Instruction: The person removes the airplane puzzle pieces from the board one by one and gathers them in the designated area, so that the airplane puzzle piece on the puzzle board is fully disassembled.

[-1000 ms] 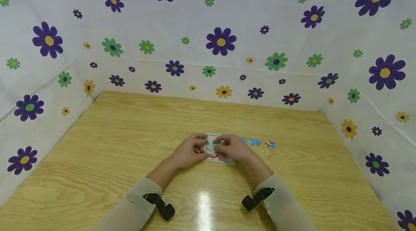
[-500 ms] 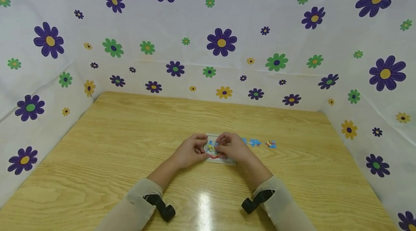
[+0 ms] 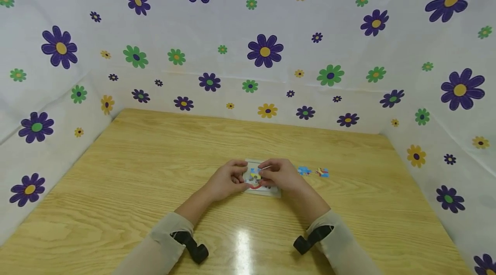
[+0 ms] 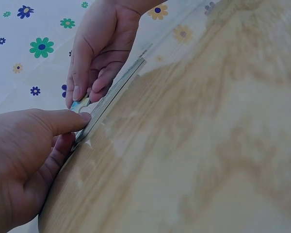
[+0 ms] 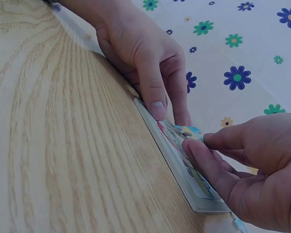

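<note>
A small puzzle board in a pale frame lies flat on the table in the head view, bearing a partly visible colourful picture. My left hand holds its left side, the thumb on the near corner and fingers at the far edge. Over the board, my right hand pinches a blue and yellow puzzle piece between thumb and fingers, as the right wrist view shows. Whether that piece touches the board cannot be told. In the left wrist view the board appears edge-on, and the fingers hide much of its surface.
To the right of the board lie two loose jigsaw pieces, a blue one and a red, yellow and blue one. The wood-grain table is enclosed at the back and sides by white flowered cloth.
My right hand has shifted slightly right with the pinched piece, now covering the loose piece nearest the board. My left hand has stayed in place on the board.
</note>
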`<control>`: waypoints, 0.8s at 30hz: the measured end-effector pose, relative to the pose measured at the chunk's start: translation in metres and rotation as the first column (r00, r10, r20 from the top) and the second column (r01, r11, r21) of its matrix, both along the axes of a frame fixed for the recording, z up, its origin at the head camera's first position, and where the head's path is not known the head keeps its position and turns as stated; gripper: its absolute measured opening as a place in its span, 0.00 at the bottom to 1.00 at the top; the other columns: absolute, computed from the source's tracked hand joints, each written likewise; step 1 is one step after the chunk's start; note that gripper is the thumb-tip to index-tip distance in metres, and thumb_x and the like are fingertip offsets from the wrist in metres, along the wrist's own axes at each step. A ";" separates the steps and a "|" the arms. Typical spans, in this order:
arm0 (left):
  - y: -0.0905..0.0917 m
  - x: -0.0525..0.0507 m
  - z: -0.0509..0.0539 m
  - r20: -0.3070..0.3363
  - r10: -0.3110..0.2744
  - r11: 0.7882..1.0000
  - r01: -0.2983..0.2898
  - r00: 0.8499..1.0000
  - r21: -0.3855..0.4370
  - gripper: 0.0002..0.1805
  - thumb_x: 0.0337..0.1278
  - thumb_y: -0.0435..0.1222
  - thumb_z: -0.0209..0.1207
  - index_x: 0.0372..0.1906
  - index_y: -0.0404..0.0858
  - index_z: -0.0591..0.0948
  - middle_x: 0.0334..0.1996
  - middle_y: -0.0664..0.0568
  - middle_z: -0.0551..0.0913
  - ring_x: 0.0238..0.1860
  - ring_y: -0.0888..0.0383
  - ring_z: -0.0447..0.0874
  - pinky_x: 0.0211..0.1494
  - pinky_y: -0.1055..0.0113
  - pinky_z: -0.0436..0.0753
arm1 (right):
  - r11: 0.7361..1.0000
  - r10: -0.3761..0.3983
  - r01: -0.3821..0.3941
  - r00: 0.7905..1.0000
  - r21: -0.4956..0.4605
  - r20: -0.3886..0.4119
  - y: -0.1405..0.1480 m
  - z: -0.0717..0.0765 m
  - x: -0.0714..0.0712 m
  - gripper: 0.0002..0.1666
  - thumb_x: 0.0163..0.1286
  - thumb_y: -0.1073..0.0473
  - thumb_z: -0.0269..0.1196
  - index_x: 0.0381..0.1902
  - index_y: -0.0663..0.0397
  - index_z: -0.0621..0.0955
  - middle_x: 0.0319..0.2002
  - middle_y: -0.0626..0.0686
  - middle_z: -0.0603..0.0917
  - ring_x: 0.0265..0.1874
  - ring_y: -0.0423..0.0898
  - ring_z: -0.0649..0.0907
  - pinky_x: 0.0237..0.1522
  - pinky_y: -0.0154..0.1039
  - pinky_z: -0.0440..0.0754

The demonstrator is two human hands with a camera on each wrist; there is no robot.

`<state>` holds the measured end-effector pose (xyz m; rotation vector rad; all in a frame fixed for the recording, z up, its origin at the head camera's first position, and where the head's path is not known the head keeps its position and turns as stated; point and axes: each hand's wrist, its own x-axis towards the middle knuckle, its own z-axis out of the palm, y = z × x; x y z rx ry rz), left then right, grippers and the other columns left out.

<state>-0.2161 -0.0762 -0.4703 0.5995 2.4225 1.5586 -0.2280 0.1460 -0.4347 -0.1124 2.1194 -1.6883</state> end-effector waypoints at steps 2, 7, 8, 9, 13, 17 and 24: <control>0.001 0.000 0.000 -0.008 0.002 1.000 -0.002 1.000 0.005 0.32 0.57 0.34 0.70 0.65 0.27 0.74 0.69 0.44 0.70 0.40 0.60 0.79 0.42 0.74 0.80 | 1.000 0.001 -0.001 1.000 -0.006 -0.012 0.004 0.001 0.001 0.15 0.72 0.67 0.61 0.54 0.68 0.80 0.37 0.58 0.84 0.31 0.44 0.88 0.39 0.36 0.87; 0.002 0.001 0.001 -0.023 0.009 1.000 -0.009 1.000 0.000 0.32 0.57 0.34 0.70 0.65 0.26 0.75 0.69 0.44 0.70 0.40 0.60 0.79 0.42 0.74 0.80 | 1.000 -0.006 0.006 0.999 0.004 -0.033 0.016 0.003 0.003 0.15 0.72 0.67 0.61 0.53 0.70 0.80 0.38 0.57 0.83 0.31 0.44 0.87 0.39 0.35 0.87; 0.003 0.001 0.001 -0.022 0.010 1.000 -0.010 1.000 -0.002 0.32 0.57 0.34 0.70 0.65 0.26 0.75 0.69 0.43 0.70 0.40 0.61 0.79 0.42 0.75 0.80 | 1.000 -0.005 0.005 0.999 0.014 -0.033 0.018 0.003 0.004 0.15 0.72 0.67 0.61 0.53 0.70 0.80 0.38 0.57 0.83 0.31 0.44 0.87 0.39 0.35 0.87; 0.003 0.002 0.001 -0.021 0.010 1.000 -0.010 1.000 -0.005 0.32 0.57 0.34 0.70 0.65 0.26 0.74 0.69 0.43 0.70 0.39 0.61 0.79 0.42 0.75 0.80 | 1.000 -0.002 0.003 1.000 0.017 -0.030 0.021 0.003 0.005 0.14 0.72 0.67 0.61 0.53 0.70 0.80 0.38 0.57 0.83 0.32 0.44 0.87 0.39 0.35 0.87; 0.002 0.003 0.001 -0.017 0.015 1.000 -0.015 1.000 -0.014 0.33 0.57 0.32 0.70 0.66 0.27 0.74 0.70 0.43 0.69 0.39 0.62 0.78 0.41 0.76 0.79 | 1.000 0.014 -0.013 0.999 0.027 -0.029 0.031 0.001 0.007 0.15 0.72 0.66 0.62 0.52 0.71 0.79 0.39 0.57 0.83 0.33 0.44 0.86 0.40 0.35 0.87; 0.000 0.003 0.002 -0.018 0.018 1.000 -0.018 1.000 -0.007 0.32 0.57 0.30 0.69 0.66 0.27 0.74 0.69 0.43 0.70 0.40 0.61 0.78 0.42 0.75 0.80 | 0.999 0.003 -0.001 0.999 0.038 -0.051 0.038 0.003 0.009 0.15 0.72 0.65 0.62 0.51 0.71 0.79 0.40 0.57 0.83 0.34 0.44 0.86 0.40 0.35 0.87; -0.002 0.003 0.002 -0.022 -0.001 1.000 0.000 1.000 -0.014 0.29 0.58 0.31 0.69 0.64 0.27 0.76 0.70 0.41 0.69 0.39 0.61 0.78 0.43 0.75 0.80 | 0.995 -0.026 0.032 0.997 0.098 -0.066 0.052 0.008 0.013 0.16 0.72 0.63 0.62 0.52 0.69 0.79 0.41 0.56 0.84 0.34 0.44 0.86 0.40 0.34 0.86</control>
